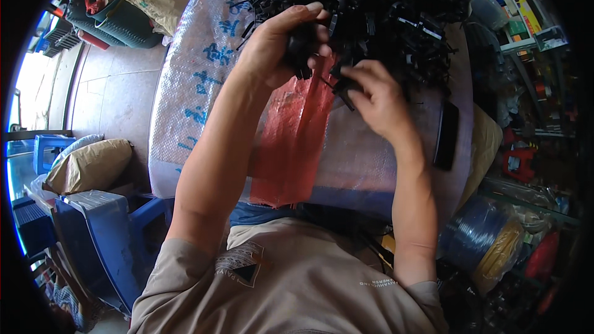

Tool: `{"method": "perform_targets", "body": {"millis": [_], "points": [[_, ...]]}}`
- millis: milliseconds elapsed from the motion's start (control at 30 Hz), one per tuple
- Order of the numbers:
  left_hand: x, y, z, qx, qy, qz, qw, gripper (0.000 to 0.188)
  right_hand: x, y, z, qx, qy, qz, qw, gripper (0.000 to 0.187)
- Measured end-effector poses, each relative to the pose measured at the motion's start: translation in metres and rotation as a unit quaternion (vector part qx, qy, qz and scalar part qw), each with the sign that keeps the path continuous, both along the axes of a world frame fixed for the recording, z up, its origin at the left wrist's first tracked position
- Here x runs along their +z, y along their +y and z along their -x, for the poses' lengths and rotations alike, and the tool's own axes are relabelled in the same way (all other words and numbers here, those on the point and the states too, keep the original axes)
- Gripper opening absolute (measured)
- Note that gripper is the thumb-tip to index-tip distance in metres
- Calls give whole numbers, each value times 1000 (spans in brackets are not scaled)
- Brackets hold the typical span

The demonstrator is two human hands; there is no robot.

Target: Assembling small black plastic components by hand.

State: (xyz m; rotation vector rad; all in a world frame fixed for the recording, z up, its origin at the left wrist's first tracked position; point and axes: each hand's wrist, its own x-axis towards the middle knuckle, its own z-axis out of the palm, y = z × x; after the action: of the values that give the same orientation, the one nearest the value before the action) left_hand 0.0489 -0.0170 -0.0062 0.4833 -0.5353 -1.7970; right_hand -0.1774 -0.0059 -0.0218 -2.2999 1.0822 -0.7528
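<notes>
A heap of small black plastic parts [390,15] with thin prongs and pale glints covers the far side of the work surface. At its near edge my left hand [275,40] is curled round a dark clump of black parts, its fingers wrapped over them. To the right of it and slightly nearer, my right hand [378,96] pinches a small black plastic part [342,89] with thin prongs sticking out. The exact shape of that part is too small to make out. Beneath my hands lies a red woven strip [291,148].
A white woven sack sheet [185,111] with blue writing covers the surface. On its right lies a flat black rectangular object [446,136]. Blue plastic stools [102,241] and a brown sack [93,164] stand left; a wrapped spool [479,235] and crowded shelves [526,43] stand right.
</notes>
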Motion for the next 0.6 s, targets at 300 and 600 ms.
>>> {"method": "perform_targets", "body": {"millis": [300, 600], "points": [[2, 2, 5, 3, -158, 71, 985, 8, 8, 19, 14, -105, -253, -163, 948, 20], [14, 22, 40, 20, -400, 198, 895, 40, 21, 12, 9, -75, -393, -135, 907, 18]]}}
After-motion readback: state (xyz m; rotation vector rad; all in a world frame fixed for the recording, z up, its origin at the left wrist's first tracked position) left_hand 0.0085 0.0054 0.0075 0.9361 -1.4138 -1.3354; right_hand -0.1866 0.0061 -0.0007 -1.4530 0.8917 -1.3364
